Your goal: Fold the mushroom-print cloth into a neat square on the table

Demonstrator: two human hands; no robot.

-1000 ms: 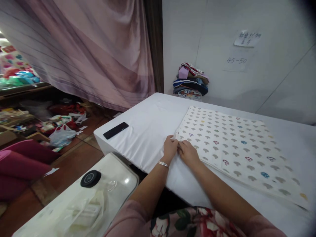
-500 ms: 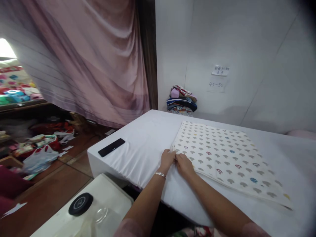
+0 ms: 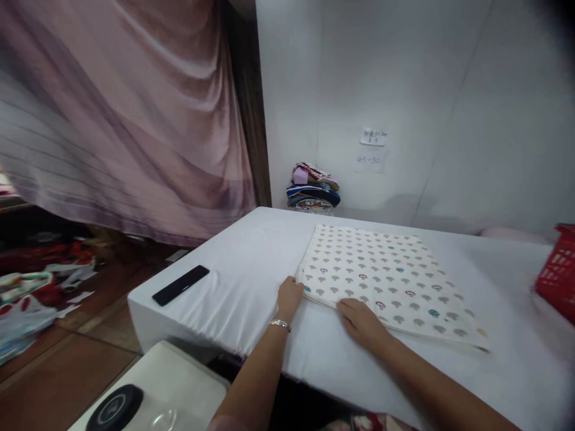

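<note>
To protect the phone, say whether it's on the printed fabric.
No, the black smartphone lies on the white table cover, clear of the mushroom-print fabric.

The right edge cuts off the red basket (image 3: 557, 272).

Left of left hand (image 3: 290, 296): flat table (image 3: 256, 251), passable as far as phone (image 3: 181, 285). Behind left hand, below table edge: white unit (image 3: 184, 374) blocks. Between hands: short gap along cloth (image 3: 377, 269). Right of right hand (image 3: 363, 323): low cloth, passable over; well right, red basket (image 3: 558, 272) obstructs. Ahead, past cloth: wall (image 3: 395, 78), fabric pile (image 3: 313, 187).
</note>
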